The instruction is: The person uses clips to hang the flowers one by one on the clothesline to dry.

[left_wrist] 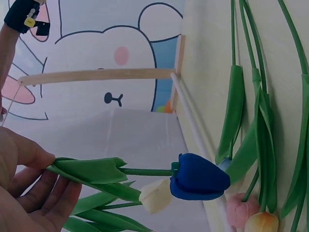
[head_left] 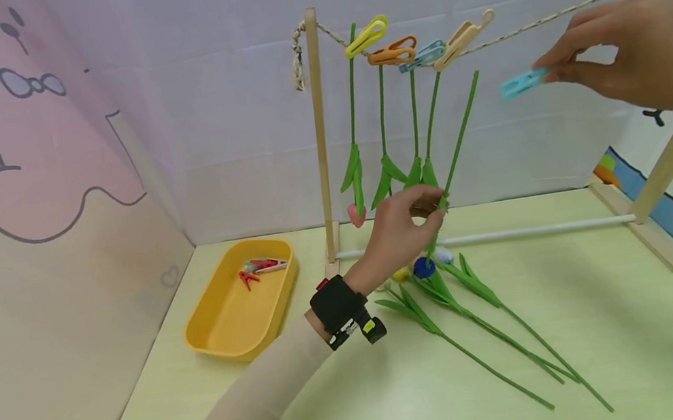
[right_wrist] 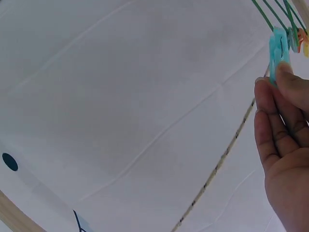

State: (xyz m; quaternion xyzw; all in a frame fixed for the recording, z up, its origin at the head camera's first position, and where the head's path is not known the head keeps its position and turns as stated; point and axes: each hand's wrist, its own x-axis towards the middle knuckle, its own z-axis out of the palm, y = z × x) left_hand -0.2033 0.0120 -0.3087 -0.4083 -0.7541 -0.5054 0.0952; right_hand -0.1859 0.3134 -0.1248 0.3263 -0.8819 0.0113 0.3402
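Note:
Thumb and fingers of my left hand (head_left: 402,223) pinch an artificial blue tulip (left_wrist: 200,178) around its green leaves. The tulip hangs head down, its bare stem end slanting up toward the rope (head_left: 539,31). Between thumb and fingertips, my right hand (head_left: 646,47) holds a light blue clothespin (head_left: 520,84), apart from both rope and stem. Left of it on the rope, yellow (head_left: 367,35), orange (head_left: 394,51) and other clothespins hold several tulips upside down by their stems. A white tulip (left_wrist: 155,195) shows behind the blue one in the left wrist view.
Several tulips lie on the pale green table, among them a pink tulip (left_wrist: 241,210). An orange-yellow tray (head_left: 202,340) at left contains clothespins (head_left: 248,279). The rope's wooden frame has a left post (head_left: 321,136), a right post (head_left: 671,168) and a white bottom rod (head_left: 499,235).

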